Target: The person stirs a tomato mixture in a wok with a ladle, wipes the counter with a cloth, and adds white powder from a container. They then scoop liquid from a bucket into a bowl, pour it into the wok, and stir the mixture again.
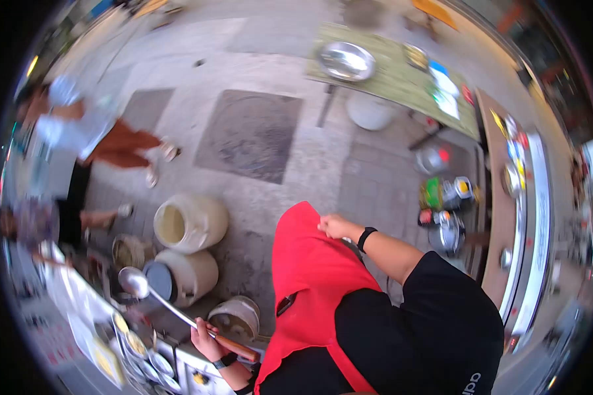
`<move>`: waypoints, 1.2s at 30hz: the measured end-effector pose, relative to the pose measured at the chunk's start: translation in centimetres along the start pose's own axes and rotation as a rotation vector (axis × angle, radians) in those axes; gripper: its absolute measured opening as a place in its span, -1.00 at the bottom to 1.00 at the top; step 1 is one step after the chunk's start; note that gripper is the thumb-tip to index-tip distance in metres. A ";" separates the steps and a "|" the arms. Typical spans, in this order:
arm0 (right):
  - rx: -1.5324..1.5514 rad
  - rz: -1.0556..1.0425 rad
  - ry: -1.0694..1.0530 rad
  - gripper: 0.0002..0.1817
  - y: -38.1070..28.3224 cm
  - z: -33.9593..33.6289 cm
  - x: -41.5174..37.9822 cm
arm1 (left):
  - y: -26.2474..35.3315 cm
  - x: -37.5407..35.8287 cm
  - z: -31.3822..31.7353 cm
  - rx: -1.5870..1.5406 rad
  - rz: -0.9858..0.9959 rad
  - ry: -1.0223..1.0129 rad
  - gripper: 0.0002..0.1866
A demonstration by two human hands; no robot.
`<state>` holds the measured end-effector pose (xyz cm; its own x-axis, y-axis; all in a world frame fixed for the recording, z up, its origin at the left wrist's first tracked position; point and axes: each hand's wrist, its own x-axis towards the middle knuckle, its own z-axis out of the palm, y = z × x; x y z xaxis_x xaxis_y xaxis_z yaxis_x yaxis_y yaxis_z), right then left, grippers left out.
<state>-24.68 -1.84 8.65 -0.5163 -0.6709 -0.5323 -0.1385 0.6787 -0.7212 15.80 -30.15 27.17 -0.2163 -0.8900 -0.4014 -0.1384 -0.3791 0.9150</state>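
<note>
My left hand (207, 339) is closed round the long handle of a metal ladle (135, 282), whose bowl points up and left, over a lidded plastic barrel (186, 276). The handle's wooden end reaches back toward my body. My right hand (335, 226) has its fingers closed on the edge of the red apron (310, 270) that I wear, and holds the cloth out in front of me. A dark band is on each wrist.
An open barrel (191, 222) and a bucket (236, 318) stand at the left. Small bowls (159, 362) sit lower left. Two people (85, 125) are farther left. A green table (395, 79) bears a metal basin (346, 61). Bottles (445, 192) stand on the right floor, beside a counter (497, 230).
</note>
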 end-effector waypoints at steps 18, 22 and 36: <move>0.931 0.597 0.988 -0.80 41.0 -30.2 -26.5 | -15.1 -17.6 66.6 0.773 -0.371 -1.182 -0.79; 0.939 0.637 1.029 -0.78 43.1 -33.5 -26.3 | -20.4 -20.3 76.1 0.945 -0.223 -1.448 -0.76; 1.038 0.587 1.521 -0.82 70.4 -48.5 -21.3 | -41.0 -31.9 100.4 0.964 -0.304 -1.764 -0.80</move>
<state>-64.45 74.76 -9.25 -0.5728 0.7104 -0.4089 0.4825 -0.1111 -0.8688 -68.63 39.20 -1.69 -0.5244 0.5549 -0.6458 -0.5806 0.3217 0.7480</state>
